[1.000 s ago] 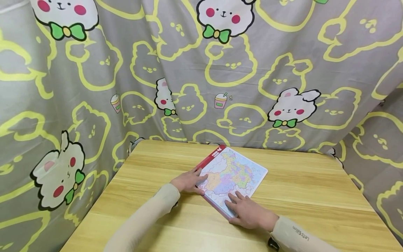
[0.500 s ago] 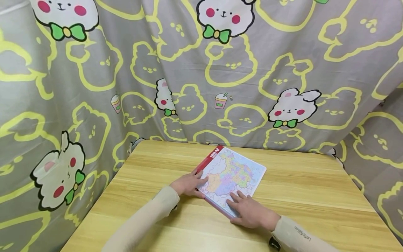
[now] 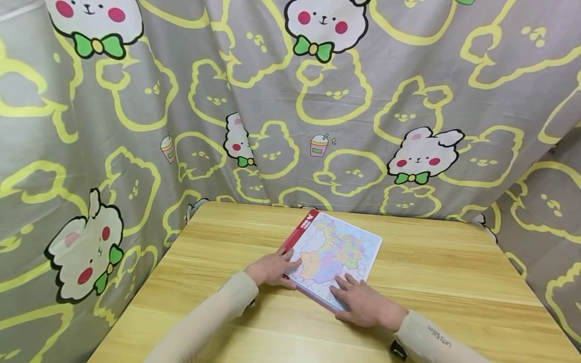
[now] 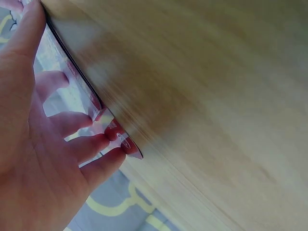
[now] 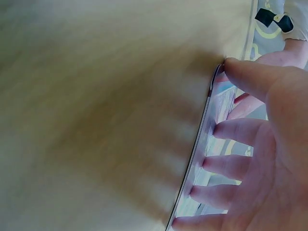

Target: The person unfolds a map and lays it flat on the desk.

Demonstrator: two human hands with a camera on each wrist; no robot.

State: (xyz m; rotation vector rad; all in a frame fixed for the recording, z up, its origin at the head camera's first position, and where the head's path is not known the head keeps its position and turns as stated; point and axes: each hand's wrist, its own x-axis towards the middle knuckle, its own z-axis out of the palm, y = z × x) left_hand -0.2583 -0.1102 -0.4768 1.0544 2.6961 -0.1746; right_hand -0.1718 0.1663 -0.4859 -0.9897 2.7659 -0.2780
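A flat rectangular map board (image 3: 333, 247) lies at an angle on the table. Its face carries a coloured map, and a red band runs along its upper left edge. My left hand (image 3: 272, 268) touches its left corner, fingers spread over the red band and the map, thumb by the near edge. My right hand (image 3: 365, 302) rests on the near right part, fingertips on the map and thumb at the near corner. Both wrist views show the left hand (image 4: 43, 130) and the right hand (image 5: 269, 149) with extended fingers touching the board along its edge.
The wooden table (image 3: 431, 282) extends around the board on all sides. A grey curtain (image 3: 272, 101) with yellow outlines and cartoon rabbits hangs behind the table and along its sides.
The map board has turned slightly anticlockwise: its far end has shifted left and its near corner right. Both hands have moved slightly with it, still touching it.
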